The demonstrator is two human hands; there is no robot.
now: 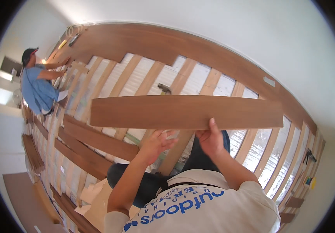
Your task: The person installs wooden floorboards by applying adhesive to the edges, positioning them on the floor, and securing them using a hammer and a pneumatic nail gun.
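Observation:
A long brown floorboard (183, 112) lies across my view, raised above the joists. My right hand (211, 140) is closed on its near edge, the thumb on the upper face and the other fingers hidden underneath. Just below the same edge, left of the right hand, is my left hand (157, 145). Its fingers are loosely apart and hold nothing; whether the tips touch the board I cannot tell. Beyond the board, a claw hammer (164, 89) rests among the joists.
Pale wooden joists (125, 75) run over silvery sheeting. Laid brown flooring (144, 40) follows the far wall with a stepped edge. Loose floorboards (97, 138) lie at left. A co-worker in blue (39, 83) crouches at far left, hands on the flooring. A black clamp-like tool (309, 156) lies at right.

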